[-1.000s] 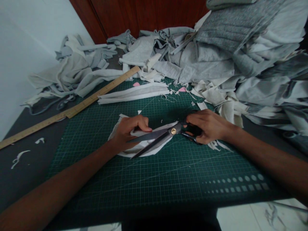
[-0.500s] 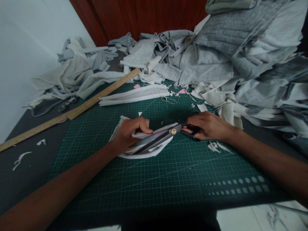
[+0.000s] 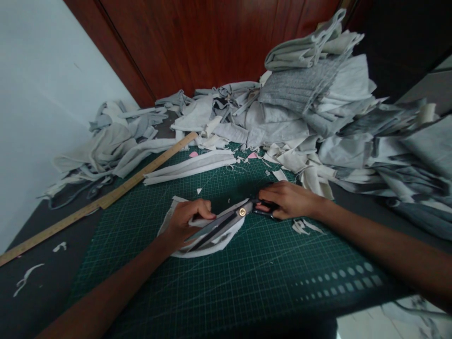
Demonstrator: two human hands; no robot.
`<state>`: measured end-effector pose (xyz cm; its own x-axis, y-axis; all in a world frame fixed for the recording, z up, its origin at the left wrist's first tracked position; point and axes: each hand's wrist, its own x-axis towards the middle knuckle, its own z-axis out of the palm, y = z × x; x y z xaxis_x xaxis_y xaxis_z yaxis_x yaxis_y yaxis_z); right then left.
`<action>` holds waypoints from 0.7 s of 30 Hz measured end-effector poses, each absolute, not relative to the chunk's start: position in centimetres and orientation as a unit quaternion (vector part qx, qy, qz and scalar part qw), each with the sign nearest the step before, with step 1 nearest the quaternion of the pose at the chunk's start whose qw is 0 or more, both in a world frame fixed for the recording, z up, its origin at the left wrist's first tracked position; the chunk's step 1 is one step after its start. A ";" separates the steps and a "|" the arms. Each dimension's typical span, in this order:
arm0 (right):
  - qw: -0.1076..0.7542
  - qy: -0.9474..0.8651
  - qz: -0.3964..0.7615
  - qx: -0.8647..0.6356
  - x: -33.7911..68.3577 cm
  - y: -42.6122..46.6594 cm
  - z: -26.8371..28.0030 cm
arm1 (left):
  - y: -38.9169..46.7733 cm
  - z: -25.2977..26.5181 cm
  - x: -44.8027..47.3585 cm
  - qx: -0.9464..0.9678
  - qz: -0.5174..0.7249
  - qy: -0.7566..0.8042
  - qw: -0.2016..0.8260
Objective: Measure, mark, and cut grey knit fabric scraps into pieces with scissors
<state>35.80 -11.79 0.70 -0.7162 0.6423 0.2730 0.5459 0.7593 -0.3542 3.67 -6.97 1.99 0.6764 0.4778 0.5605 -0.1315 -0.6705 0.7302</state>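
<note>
My right hand (image 3: pixel 282 200) grips the black handles of a pair of scissors (image 3: pixel 229 219). The long blades point left and slightly apart, lying across a piece of pale fabric (image 3: pixel 226 240). My left hand (image 3: pixel 190 219) pinches that fabric between thumb and fingers, close to the blade tips. Both hands are low over a green cutting mat (image 3: pixel 226 296). Parts of the fabric are hidden under the blades and the left hand.
A wooden ruler (image 3: pixel 141 174) lies slanted on the left. Beyond the hands lies a folded pale strip (image 3: pixel 190 167). Grey and cream cloth heaps (image 3: pixel 282 117) line the back and right. Small offcuts (image 3: pixel 305 227) sit beside the right hand. A wall (image 3: pixel 42 70) rises at left.
The camera view has tilted up and turned somewhat right, so the scene sits lower and further left. Both hands keep nearly the same hold on the fabric and scissors.
</note>
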 end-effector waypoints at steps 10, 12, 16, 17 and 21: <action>0.201 -0.915 0.115 -0.329 35.4 -11.6 0.3 | -6.9 2.2 3.4 0.825 0.350 0.132 0.423; 0.206 -0.916 0.113 -0.326 35.4 -11.6 0.3 | -6.9 2.2 3.4 0.827 0.323 0.146 0.436; 0.212 -0.916 0.118 -0.319 35.5 -11.5 0.2 | -6.8 1.9 3.5 0.832 0.283 0.164 0.449; 0.216 -0.915 0.120 -0.320 35.6 -11.5 0.2 | -6.7 1.8 3.5 0.832 0.276 0.170 0.451; 0.236 -0.906 0.122 -0.330 35.4 -11.8 0.3 | -6.7 2.1 3.7 0.836 0.269 0.177 0.445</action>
<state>35.42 -11.80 0.26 -0.6701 0.6560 0.3473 0.5404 0.7519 -0.3775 3.68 -6.67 2.08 0.7927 0.5349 0.2926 0.0564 -0.5422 0.8383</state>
